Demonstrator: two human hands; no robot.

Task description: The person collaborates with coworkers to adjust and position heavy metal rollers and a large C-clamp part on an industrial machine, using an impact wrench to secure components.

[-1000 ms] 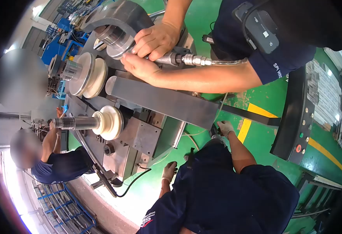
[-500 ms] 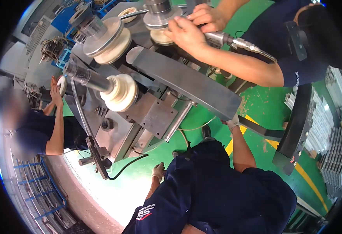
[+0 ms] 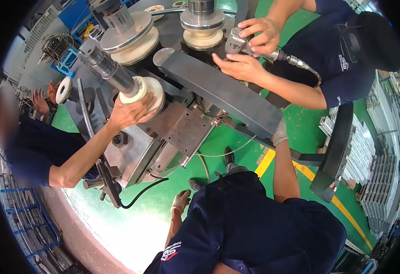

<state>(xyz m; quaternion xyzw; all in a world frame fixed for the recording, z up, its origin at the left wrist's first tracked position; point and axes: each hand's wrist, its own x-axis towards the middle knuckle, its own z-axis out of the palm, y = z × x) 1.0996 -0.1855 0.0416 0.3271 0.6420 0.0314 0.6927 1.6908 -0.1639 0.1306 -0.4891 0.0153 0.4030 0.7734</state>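
My left hand (image 3: 180,201), in a pale glove, hangs low over the green floor, its fingers loosely bent and apart, with nothing visible in it. At the right end of a long grey metal beam (image 3: 218,90), my right hand (image 3: 280,133), also gloved, grips the edge; its fingertips are partly hidden behind the beam. The beam slants across the machine, beside a threaded shaft (image 3: 106,68) with cream rollers (image 3: 155,93) and next to a steel block (image 3: 186,132).
A co-worker's hand (image 3: 134,109) rests on the cream rollers at left. Another co-worker's hands (image 3: 250,68) are around a metal air tool (image 3: 235,42) at upper right. A black curved arm (image 3: 339,153) stands at right. A black cable (image 3: 140,194) loops at lower left.
The left co-worker's hand has reached onto the cream rollers. The other co-worker's hands have spread apart around the tool. The view has shifted slightly; my right hand remains at the beam's end.
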